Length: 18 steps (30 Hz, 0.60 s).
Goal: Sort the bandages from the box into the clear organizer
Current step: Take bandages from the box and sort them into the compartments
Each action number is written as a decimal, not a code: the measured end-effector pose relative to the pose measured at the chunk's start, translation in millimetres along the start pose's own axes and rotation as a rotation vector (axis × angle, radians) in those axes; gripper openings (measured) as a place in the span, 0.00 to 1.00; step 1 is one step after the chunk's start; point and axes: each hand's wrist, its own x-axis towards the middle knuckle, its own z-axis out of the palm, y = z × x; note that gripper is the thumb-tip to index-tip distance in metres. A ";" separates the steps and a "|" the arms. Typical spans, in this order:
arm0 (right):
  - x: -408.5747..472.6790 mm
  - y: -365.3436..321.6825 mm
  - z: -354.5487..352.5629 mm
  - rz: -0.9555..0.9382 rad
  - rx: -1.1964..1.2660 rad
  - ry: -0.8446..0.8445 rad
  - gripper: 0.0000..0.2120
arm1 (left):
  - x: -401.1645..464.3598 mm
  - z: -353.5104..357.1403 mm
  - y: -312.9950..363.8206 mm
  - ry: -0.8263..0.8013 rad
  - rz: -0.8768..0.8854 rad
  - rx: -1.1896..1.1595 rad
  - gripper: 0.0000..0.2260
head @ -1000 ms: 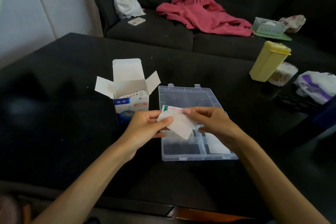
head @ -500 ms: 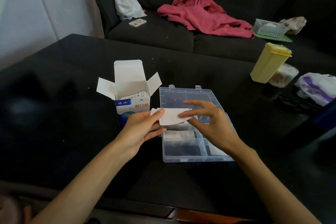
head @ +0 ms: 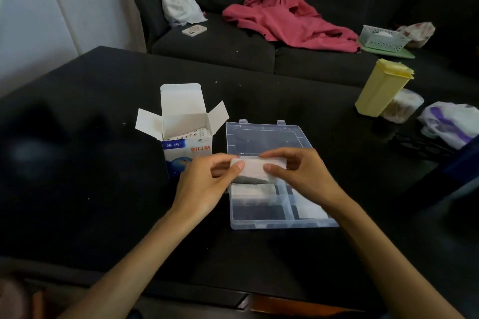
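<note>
Black table [head: 77,189] carries opened box [head: 188,147], clear organizer [head: 282,220] (just beside it); yellow container [head: 378,88] far right.

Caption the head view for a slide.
Both hands hold a bandage over the clear organizer beside the open box.

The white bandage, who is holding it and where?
Both hands hold the bandage: left hand pinches its left end, right hand its right end.

Both bare forearms reach forward from the near edge, angled inward so the hands meet in the middle; the left hand [head: 204,184] is curled, thumb up and fingertips pinched at its inner side; the right hand [head: 298,173] mirrors it, thumb and forefinger pinched, wrist bent slightly; both hands hover above the worktop [head: 77,163].
</note>
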 end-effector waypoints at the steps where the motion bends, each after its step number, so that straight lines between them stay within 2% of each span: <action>1: 1.1 3.0 -4.8 0.011 -0.059 -0.009 0.09 | 0.1 -3.0 -2.2 0.042 0.053 0.173 0.12; 3: 1.7 8.0 -7.2 0.031 -0.157 -0.063 0.08 | -0.3 -8.7 -3.5 0.095 0.139 0.443 0.13; 4: 1.3 9.7 -4.3 0.032 -0.197 -0.093 0.08 | -0.6 -10.7 -3.3 0.086 0.149 0.506 0.12; 12: 3.6 14.6 23.2 -0.060 -0.420 -0.092 0.09 | -3.3 -2.1 -5.6 -0.209 0.211 0.597 0.13; 16: -1.5 12.2 22.4 -0.149 -0.639 -0.050 0.11 | -1.7 -1.3 -6.2 -0.237 0.220 0.629 0.13; 18: -1.5 9.8 15.8 -0.151 -0.671 -0.023 0.11 | -0.5 -2.8 -6.2 -0.239 0.226 0.635 0.14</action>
